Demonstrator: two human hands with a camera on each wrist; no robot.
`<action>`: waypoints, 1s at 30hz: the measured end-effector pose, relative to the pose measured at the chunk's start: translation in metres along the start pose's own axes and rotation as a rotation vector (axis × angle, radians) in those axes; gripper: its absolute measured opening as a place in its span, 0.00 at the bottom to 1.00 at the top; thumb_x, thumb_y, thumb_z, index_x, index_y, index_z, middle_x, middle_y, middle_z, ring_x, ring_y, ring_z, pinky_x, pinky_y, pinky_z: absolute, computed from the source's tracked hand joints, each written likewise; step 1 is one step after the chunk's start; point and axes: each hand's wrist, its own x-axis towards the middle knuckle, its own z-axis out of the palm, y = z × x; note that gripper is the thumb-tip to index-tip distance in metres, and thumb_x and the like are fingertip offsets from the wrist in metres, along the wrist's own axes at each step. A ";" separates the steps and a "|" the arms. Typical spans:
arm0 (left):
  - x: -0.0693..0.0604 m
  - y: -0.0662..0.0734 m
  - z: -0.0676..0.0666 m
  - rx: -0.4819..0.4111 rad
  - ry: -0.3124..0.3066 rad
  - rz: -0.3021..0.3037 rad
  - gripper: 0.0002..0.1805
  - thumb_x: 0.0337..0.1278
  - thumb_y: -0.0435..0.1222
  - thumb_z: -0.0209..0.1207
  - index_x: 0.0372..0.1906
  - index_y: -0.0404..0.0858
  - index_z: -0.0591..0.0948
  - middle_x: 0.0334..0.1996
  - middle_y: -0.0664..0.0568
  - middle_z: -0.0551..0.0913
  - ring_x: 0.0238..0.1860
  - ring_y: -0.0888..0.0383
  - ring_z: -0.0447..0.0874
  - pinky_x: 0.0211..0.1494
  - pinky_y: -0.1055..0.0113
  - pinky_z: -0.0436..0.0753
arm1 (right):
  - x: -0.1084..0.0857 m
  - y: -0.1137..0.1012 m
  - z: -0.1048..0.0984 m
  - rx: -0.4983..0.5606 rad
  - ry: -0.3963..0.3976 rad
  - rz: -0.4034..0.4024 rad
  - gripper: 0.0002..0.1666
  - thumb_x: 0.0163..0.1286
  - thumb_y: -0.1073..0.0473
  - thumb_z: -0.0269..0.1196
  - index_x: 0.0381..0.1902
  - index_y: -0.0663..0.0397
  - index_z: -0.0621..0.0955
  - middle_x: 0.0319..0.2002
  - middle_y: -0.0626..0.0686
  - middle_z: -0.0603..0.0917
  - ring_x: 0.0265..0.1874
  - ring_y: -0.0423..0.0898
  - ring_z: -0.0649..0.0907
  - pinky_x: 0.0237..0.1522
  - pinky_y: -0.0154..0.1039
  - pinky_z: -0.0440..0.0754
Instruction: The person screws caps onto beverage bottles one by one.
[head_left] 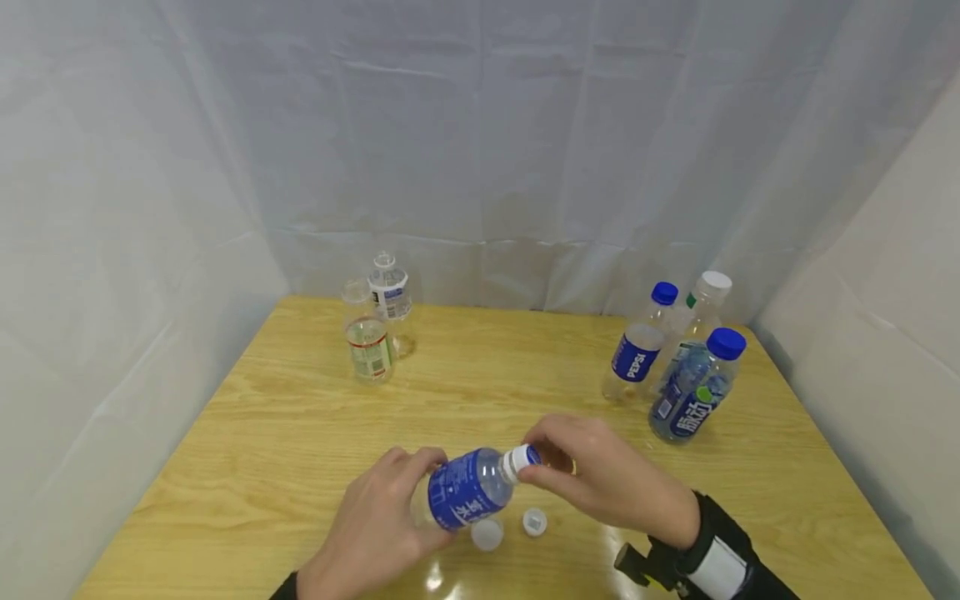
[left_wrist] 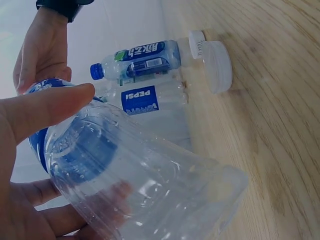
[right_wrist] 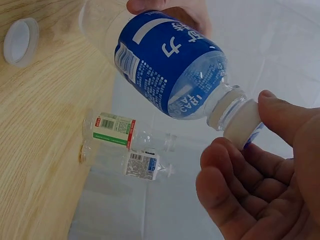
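A clear bottle with a blue label (head_left: 467, 490) is tilted over the near part of the table, its neck toward the right. My left hand (head_left: 386, 521) grips its body; in the left wrist view the thumb and fingers of the left hand (left_wrist: 40, 150) wrap round the clear bottle (left_wrist: 145, 175). My right hand (head_left: 600, 475) pinches the white cap (head_left: 519, 460) at the neck. In the right wrist view, a gap shows between the cap (right_wrist: 242, 124) and the ring on the neck, and the thumb and fingers of the right hand (right_wrist: 270, 165) hold the cap's sides.
Two white caps, one larger (head_left: 487, 534) and one smaller (head_left: 535, 522), lie on the table (head_left: 262, 467) below the bottle. Two uncapped clear bottles (head_left: 369, 346) (head_left: 392, 300) stand at the back left. Three capped bottles, including a Pepsi one (head_left: 636, 354) and a blue-capped one (head_left: 690, 396), stand at the right.
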 end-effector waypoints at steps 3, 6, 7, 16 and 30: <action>0.000 0.000 0.001 0.017 0.024 0.033 0.40 0.19 0.54 0.83 0.50 0.54 0.81 0.38 0.67 0.82 0.36 0.71 0.75 0.36 0.72 0.77 | 0.001 -0.001 0.003 -0.120 -0.001 0.059 0.13 0.73 0.43 0.61 0.34 0.42 0.78 0.24 0.35 0.72 0.21 0.29 0.69 0.21 0.25 0.71; 0.000 0.000 0.003 0.041 0.055 0.083 0.40 0.18 0.53 0.83 0.51 0.52 0.82 0.37 0.66 0.83 0.37 0.71 0.75 0.36 0.73 0.78 | 0.002 0.000 0.006 -0.213 0.016 0.080 0.20 0.75 0.42 0.59 0.23 0.40 0.74 0.18 0.34 0.66 0.17 0.29 0.63 0.18 0.24 0.63; 0.000 0.000 0.003 0.047 0.063 0.097 0.41 0.18 0.53 0.83 0.51 0.52 0.82 0.37 0.66 0.84 0.37 0.71 0.75 0.36 0.73 0.78 | 0.002 0.001 0.008 -0.231 0.027 0.079 0.22 0.75 0.42 0.59 0.21 0.39 0.72 0.17 0.34 0.64 0.16 0.28 0.61 0.17 0.24 0.60; 0.002 -0.001 0.004 0.072 0.094 0.133 0.41 0.20 0.53 0.83 0.52 0.50 0.83 0.38 0.64 0.86 0.37 0.70 0.75 0.37 0.73 0.79 | -0.001 0.006 0.006 -0.211 0.065 0.049 0.14 0.77 0.47 0.58 0.32 0.44 0.82 0.25 0.37 0.77 0.22 0.28 0.70 0.23 0.25 0.71; 0.003 -0.003 0.006 0.093 0.116 0.157 0.40 0.23 0.56 0.81 0.52 0.49 0.83 0.39 0.63 0.86 0.37 0.70 0.75 0.36 0.74 0.78 | -0.007 0.002 -0.003 -0.146 -0.058 -0.030 0.14 0.73 0.46 0.62 0.50 0.44 0.82 0.40 0.37 0.81 0.36 0.31 0.80 0.38 0.26 0.82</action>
